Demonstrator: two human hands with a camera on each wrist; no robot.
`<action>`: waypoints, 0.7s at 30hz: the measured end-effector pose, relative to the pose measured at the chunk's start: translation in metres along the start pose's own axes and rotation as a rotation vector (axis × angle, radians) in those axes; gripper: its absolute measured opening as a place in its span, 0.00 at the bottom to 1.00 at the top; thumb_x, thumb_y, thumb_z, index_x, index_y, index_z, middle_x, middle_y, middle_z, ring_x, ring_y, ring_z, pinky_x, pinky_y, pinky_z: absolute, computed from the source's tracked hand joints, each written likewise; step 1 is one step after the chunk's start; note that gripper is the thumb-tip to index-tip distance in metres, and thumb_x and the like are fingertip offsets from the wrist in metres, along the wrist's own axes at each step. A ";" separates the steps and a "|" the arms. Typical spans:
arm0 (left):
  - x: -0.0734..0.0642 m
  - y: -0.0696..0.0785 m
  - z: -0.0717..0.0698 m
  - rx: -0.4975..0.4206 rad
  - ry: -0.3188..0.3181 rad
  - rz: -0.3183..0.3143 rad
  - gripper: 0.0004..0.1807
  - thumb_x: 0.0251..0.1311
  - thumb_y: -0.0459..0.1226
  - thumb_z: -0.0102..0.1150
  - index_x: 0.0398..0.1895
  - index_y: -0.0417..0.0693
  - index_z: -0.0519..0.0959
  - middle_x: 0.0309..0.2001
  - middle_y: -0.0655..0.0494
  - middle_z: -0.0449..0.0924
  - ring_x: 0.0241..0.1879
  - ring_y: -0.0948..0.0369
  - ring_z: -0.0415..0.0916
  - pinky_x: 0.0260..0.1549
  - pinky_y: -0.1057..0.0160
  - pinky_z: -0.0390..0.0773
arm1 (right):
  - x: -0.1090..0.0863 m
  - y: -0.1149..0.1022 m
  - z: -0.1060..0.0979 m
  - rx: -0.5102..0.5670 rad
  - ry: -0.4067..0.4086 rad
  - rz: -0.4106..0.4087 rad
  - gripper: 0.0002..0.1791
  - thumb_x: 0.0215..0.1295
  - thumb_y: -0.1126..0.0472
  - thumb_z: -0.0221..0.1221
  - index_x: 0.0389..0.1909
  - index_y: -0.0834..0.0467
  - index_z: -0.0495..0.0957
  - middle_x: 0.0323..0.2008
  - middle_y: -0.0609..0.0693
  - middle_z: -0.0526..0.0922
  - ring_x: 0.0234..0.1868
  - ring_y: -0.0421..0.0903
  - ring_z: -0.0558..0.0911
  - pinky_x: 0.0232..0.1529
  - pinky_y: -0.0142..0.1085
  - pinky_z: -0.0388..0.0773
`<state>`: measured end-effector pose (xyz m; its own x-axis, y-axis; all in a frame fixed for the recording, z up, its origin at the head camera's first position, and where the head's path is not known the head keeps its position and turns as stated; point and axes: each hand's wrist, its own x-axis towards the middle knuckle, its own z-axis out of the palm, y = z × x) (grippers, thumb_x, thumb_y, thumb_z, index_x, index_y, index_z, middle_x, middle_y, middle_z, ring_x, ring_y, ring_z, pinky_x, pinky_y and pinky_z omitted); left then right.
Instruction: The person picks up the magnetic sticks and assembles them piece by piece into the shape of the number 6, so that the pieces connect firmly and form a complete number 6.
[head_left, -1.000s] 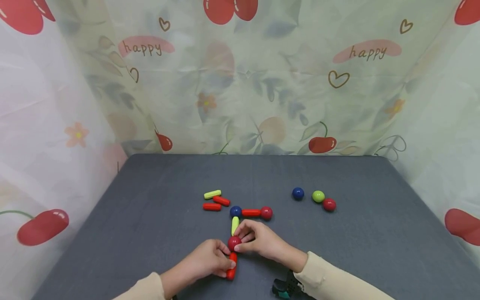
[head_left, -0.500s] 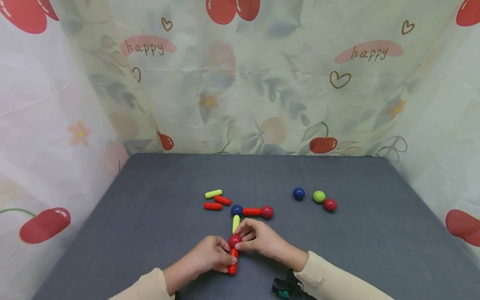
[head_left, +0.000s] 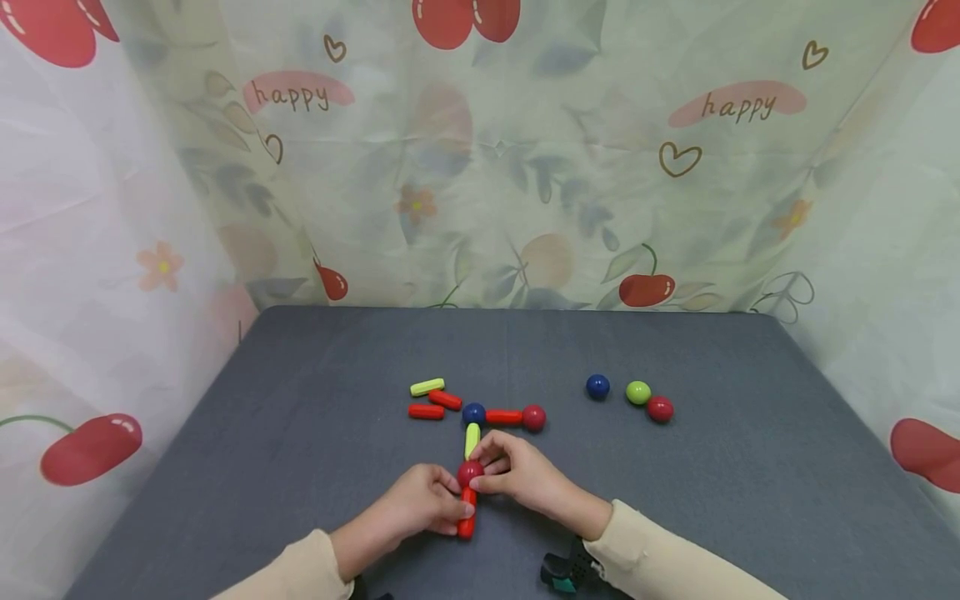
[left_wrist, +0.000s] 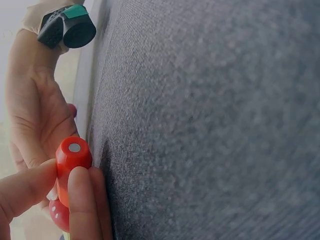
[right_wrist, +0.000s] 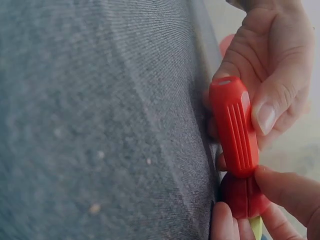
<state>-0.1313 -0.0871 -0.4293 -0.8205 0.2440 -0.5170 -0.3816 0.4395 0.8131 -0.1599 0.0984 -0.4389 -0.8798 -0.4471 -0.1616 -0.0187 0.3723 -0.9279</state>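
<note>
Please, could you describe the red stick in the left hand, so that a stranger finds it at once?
On the dark grey table, find the chain of balls and sticks. At its near end, the left hand pinches the red stick against a red ball. Unlike the other red sticks, this one is in a hand.

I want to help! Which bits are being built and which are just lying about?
Being built:
held red stick
held red ball
middle yellow stick
corner blue ball
far red stick
end red ball

Loose, maybe spares:
back yellow stick
slanted red stick
front red stick
blue ball
green ball
red ball
</note>
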 end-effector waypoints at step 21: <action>0.015 0.011 -0.007 0.040 0.022 0.022 0.14 0.53 0.34 0.70 0.37 0.38 0.74 0.25 0.54 0.82 0.23 0.63 0.77 0.28 0.63 0.83 | 0.012 0.003 -0.005 0.009 0.059 0.021 0.16 0.58 0.64 0.68 0.46 0.59 0.76 0.40 0.52 0.79 0.36 0.43 0.80 0.36 0.35 0.80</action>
<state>-0.1508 -0.0849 -0.4264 -0.8378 0.2351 -0.4927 -0.3464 0.4686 0.8127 -0.1731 0.0980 -0.4417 -0.9065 -0.3903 -0.1611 0.0043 0.3732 -0.9277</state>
